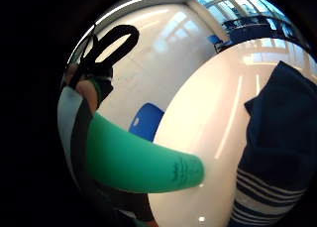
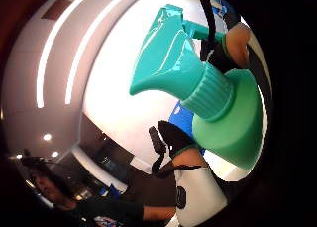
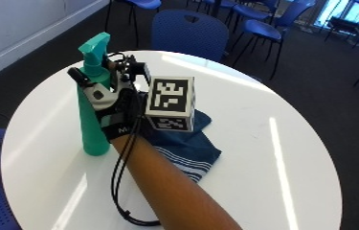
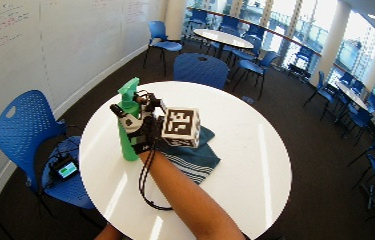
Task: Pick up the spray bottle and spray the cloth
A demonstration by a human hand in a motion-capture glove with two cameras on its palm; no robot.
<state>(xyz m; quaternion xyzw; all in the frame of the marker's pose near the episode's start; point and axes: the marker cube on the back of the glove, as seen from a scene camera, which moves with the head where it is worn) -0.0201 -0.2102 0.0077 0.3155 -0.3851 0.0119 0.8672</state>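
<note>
A green spray bottle (image 3: 93,129) with a teal trigger head stands upright at the left side of the round white table (image 3: 281,158), its base at the tabletop. My gloved right hand (image 3: 120,108) wraps its fingers round the bottle's upper body, just below the neck. The teal nozzle (image 2: 168,53) fills the thumb side palm view, and the bottle's body (image 1: 138,162) lies across the little finger side view. A dark blue cloth (image 3: 188,143) with white stripes lies crumpled on the table, just right of the bottle and partly under my forearm. It shows too in the little finger side view, cloth (image 1: 282,138).
A blue chair (image 3: 188,28) stands behind the table's far edge. Another blue chair (image 4: 27,130) on the left carries a small device on its seat. More tables and chairs fill the room's far end. A black cable (image 3: 125,211) trails along my arm.
</note>
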